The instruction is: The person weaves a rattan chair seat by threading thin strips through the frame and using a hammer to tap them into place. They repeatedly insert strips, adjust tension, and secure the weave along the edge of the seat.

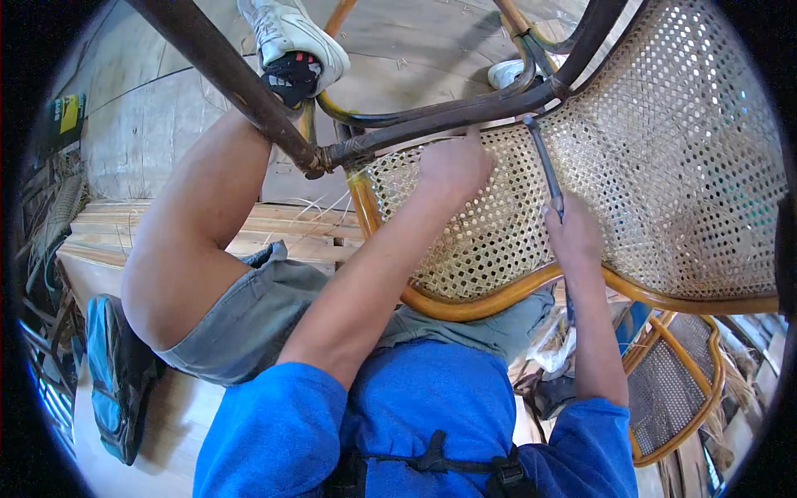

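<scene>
A chair lies across my lap, its woven cane panel [490,241] facing up. An orange-brown rattan rim [473,309] borders the panel nearest me, and a dark pole frame [448,116] runs along its far edge. My right hand [577,232] is wrapped round the shaft of a slim dark hammer [544,158]. The hammer's head is at the panel's far edge, beside the dark frame. To its left, my left hand [457,170] rests on the cane close to that same edge. One digit points up toward the frame; the other fingers are curled, and what they hold is hidden.
A second cane-and-rattan piece [672,390] stands at the lower right. A blue and black bag [112,378] lies at the left on a pale board. Wooden planks [282,224] and loose cane strands [324,207] are beyond my bent leg. A white shoe [299,41] is at the top.
</scene>
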### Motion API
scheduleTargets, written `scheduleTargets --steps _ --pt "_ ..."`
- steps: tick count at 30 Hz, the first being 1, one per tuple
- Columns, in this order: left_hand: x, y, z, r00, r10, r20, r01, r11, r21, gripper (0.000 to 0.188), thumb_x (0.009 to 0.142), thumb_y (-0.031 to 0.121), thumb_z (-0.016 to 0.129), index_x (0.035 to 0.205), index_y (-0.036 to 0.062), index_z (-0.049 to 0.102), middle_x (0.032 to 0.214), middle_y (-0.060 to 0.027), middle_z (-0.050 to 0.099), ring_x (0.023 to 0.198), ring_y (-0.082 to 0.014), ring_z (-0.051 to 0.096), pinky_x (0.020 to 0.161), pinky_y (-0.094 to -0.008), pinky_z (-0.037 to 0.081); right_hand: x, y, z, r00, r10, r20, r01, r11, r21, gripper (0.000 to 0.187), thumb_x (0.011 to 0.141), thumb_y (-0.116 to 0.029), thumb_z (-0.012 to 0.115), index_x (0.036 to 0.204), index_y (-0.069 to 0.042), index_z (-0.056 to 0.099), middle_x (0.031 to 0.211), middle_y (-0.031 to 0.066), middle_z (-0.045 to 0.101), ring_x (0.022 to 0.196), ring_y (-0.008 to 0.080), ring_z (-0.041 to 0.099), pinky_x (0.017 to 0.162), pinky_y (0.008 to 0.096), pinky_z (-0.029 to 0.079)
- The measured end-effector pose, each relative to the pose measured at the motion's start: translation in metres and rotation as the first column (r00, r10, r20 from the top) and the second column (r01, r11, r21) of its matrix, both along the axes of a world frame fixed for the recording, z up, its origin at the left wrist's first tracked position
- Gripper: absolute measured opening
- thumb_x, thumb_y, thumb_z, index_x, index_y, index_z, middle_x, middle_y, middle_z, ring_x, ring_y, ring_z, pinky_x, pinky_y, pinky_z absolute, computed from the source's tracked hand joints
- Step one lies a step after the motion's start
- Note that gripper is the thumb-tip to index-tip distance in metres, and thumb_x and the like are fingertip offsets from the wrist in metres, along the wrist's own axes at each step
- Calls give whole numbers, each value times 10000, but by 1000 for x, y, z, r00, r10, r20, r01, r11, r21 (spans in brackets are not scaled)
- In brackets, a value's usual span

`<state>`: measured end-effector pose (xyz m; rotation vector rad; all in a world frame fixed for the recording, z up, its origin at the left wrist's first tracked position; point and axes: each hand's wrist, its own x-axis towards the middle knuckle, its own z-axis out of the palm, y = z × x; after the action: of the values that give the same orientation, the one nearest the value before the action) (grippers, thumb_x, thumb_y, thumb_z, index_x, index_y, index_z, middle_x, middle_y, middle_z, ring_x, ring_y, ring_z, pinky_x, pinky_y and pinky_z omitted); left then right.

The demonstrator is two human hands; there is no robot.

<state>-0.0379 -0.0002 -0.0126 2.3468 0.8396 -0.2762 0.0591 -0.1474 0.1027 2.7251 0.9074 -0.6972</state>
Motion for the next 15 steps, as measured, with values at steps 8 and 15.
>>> scheduleTargets --steps 8,15 --pt "-11 -1 41 987 -125 -96 123 992 -25 541 884 204 434 1308 -124 360 862 -140 691 791 -267 681 657 -381 525 8 7 -8 981 176 85 -173 984 -40 259 836 -226 574 1040 -68 558 999 174 567 937 354 574 790 466 476" --pt "-21 -2 45 974 -192 -117 190 981 -28 556 885 239 451 1305 -116 367 850 -150 688 770 -250 682 647 -361 528 4 0 -11 995 63 79 -73 987 142 271 801 -192 587 999 -21 517 976 195 565 921 378 572 778 472 465"
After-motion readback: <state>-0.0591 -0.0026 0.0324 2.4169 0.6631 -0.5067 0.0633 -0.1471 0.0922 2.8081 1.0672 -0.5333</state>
